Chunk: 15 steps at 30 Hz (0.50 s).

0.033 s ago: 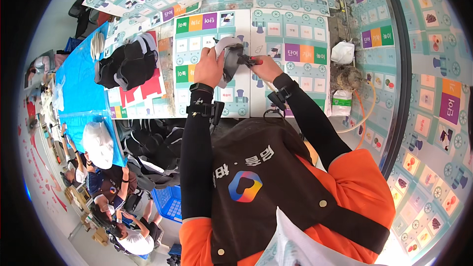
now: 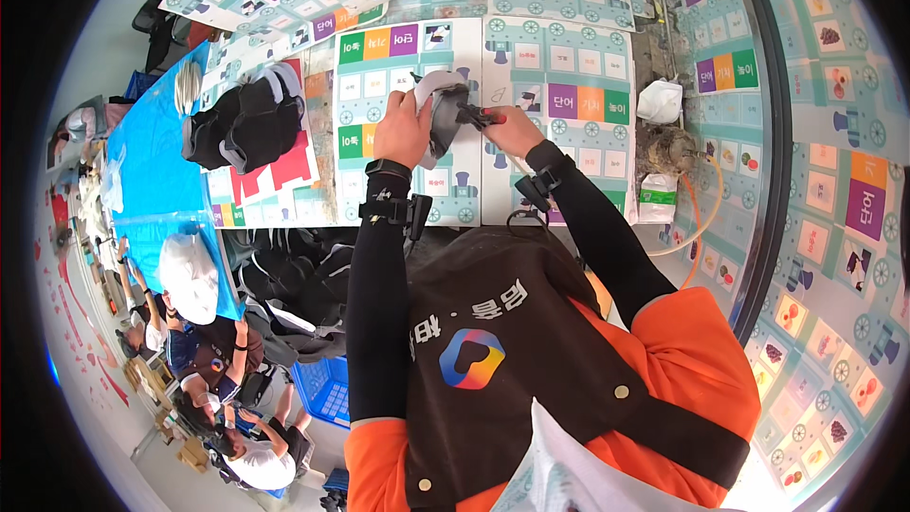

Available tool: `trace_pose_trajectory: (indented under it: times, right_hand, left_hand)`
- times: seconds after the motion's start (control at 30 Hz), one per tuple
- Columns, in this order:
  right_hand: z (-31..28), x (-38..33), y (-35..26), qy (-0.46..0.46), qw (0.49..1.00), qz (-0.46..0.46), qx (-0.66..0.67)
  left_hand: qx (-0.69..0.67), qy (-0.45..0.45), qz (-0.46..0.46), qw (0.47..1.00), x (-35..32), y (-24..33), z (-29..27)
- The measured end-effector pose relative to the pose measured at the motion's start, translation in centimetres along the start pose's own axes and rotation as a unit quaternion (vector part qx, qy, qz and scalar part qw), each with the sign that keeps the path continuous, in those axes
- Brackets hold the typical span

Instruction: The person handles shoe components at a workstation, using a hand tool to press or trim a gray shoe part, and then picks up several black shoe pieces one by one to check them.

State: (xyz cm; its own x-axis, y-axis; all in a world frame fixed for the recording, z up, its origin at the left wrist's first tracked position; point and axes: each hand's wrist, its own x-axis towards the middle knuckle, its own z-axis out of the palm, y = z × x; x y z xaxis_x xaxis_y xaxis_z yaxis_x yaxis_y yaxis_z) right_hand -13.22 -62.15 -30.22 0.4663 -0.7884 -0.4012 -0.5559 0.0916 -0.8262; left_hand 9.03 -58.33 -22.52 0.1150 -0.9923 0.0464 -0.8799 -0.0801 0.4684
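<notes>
Working a grey piece (image 2: 447, 118), seemingly: left hand (image 2: 402, 131) pinching it, right hand (image 2: 516, 133) gripping a red-and-black tool (image 2: 493, 118); steadiness called for next

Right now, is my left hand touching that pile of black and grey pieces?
Apart. The head view shows it plainly: part of the patterned sheet lies uncovered between your left hand and the pile of black and grey pieces.
</notes>
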Motion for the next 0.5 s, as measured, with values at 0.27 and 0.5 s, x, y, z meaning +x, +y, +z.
trace_pose_trajectory:
  times: [0.27,0.5]
  right_hand:
    - [-0.2,-0.7,0.2,-0.029,0.997,0.03,0.065]
    - [-0.4,-2.0,-1.0,-0.08,0.993,0.061,0.053]
  left_hand:
    - [0.001,0.001,0.005,1.0,0.0,0.0,0.1]
    - [0.012,-0.001,-0.007,1.0,0.2,0.0,0.2]
